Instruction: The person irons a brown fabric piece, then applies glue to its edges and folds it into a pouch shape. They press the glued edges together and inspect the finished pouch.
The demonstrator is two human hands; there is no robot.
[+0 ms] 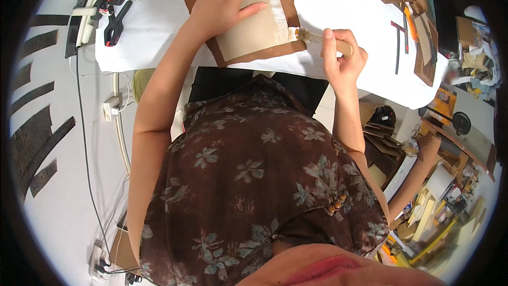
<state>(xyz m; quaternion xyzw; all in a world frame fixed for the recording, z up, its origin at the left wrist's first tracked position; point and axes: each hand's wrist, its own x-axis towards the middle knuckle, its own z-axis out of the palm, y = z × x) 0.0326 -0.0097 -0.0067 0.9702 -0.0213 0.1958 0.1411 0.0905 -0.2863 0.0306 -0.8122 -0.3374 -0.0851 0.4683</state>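
Observation:
My left hand (pixel 219 8) lies flat with spread fingers on a beige board (pixel 246 36), thumb pointing right. The board rests on a larger brown sheet (pixel 290 9) whose border shows around it. In my right hand (pixel 344 62) is a flat brush (pixel 316 37), its pale wooden handle gripped between thumb and fingers. The white-tipped bristles meet the lower part of the board's right edge. White streaks (pixel 276 10) of a wet-looking coating run along that edge above the brush.
Black spring clamps (pixel 117 24) lie on the white-covered table (pixel 365 47) at left. To the right are thin dark strips (pixel 398 50) and brown sheets (pixel 426 66). Another person's forearm (pixel 410 180) shows at lower right, near cluttered shelves. A black cable (pixel 82 111) hangs at left.

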